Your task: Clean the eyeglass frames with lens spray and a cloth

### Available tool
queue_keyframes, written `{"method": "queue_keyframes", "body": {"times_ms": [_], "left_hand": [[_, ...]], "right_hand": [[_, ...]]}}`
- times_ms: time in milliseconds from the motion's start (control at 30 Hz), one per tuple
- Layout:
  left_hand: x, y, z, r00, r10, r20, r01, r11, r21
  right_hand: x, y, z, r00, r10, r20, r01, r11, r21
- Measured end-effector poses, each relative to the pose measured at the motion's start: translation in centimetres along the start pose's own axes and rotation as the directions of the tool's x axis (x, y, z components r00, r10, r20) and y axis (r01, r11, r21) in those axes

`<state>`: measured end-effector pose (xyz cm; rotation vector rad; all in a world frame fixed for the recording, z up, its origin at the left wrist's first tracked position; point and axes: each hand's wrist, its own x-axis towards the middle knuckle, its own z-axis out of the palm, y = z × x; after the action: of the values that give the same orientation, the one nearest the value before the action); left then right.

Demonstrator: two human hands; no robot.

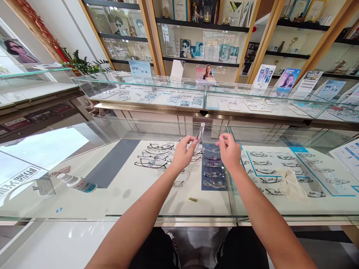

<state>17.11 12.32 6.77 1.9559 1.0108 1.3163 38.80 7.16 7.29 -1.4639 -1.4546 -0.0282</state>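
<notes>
Above the glass counter, my left hand [183,151] pinches a pair of thin dark-rimmed eyeglasses [200,133] by the frame between thumb and fingers. My right hand [230,152] is closed in a pinch near the far end of a slim temple that stretches across from the frame. The lenses are seen nearly edge-on. Below both hands, rows of eyeglasses [159,147] lie inside the case, with several more on a dark blue display strip [205,173]. My forearms hide part of the display.
On the glass top are a white spray bottle [77,182] lying at the left, a beige cloth [293,186] at the right and a small gold-coloured piece [192,199] near the front. Beyond stands another glass showcase [157,106] with upright cards, then tall shelves [202,24].
</notes>
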Motion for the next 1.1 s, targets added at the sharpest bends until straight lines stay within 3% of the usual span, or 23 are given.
{"method": "queue_keyframes", "body": {"times_ms": [133,333,400,500,633,800,1100], "left_hand": [[0.2,-0.4,-0.3,1.0,0.003,0.016,-0.004,0.999,0.032],[0.3,-0.3,0.1,0.994,-0.082,-0.074,0.072,0.989,-0.126],[0.2,-0.1,0.4,0.993,-0.082,-0.083,0.066,0.982,-0.174],[-0.2,0.3,0.9,0.997,-0.058,-0.052,0.049,0.984,-0.172],[-0.9,0.8,1.5,0.999,-0.038,0.006,0.038,0.993,-0.11],[-1.4,1.0,2.0,0.997,-0.021,0.078,0.034,0.985,-0.171],[-1.3,0.7,2.4,0.99,-0.099,0.096,0.125,0.94,-0.318]], "right_hand": [[0.5,0.6,-0.5,0.988,-0.037,-0.15,0.035,0.999,-0.017],[0.1,-0.2,0.0,0.982,-0.106,-0.155,0.116,0.992,0.056],[-0.3,-0.7,0.4,0.988,-0.113,-0.108,0.126,0.985,0.12],[-0.8,-1.4,1.1,0.996,0.012,0.084,-0.041,0.935,0.353],[-0.9,-1.9,1.8,0.949,0.144,0.281,-0.288,0.764,0.578],[-0.6,-2.0,1.8,0.922,0.244,0.301,-0.381,0.709,0.593],[-0.3,-1.2,1.9,0.924,0.269,0.273,-0.38,0.743,0.551]]}}
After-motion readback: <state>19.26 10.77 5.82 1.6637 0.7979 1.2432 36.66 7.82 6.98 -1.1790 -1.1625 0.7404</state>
